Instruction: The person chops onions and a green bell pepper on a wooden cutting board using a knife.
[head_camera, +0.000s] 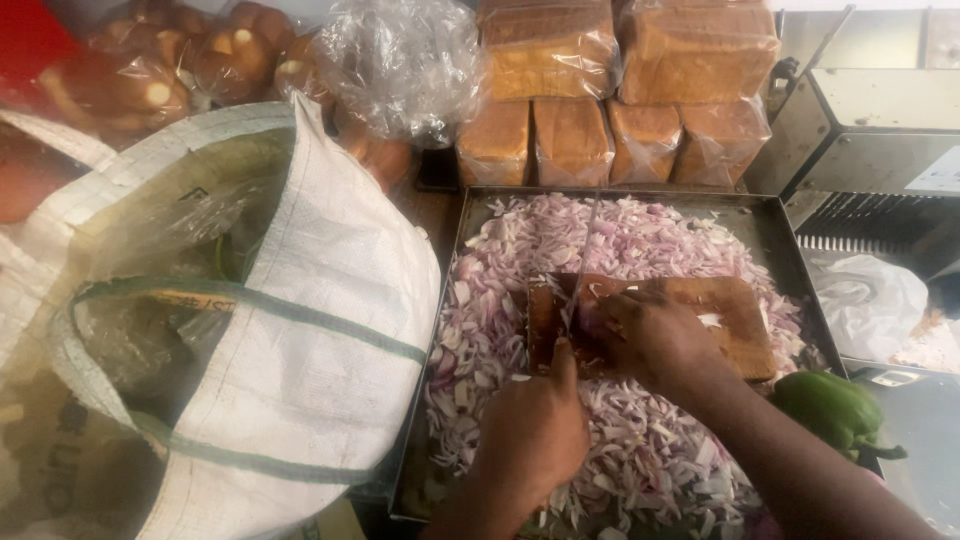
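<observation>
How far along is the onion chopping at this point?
Mostly done, it seems: chopped onion already fills the metal tray around the wooden board. In hand: the left hand grips the knife, its blade on the board, while the right hand steadies a small onion piece. Left: that piece; the green pepper lies uncut.

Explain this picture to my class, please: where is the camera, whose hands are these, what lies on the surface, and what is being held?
There is no machine here: a person works with bare hands, and the one camera sits on their head, looking down. The left hand grips a knife, blade pointing away. The right hand presses something small, mostly hidden, onto a wooden cutting board. The board lies in a metal tray heaped with chopped purple onion. A green pepper sits at the right, a large white woven sack at the left, and bagged bread loaves behind.
</observation>
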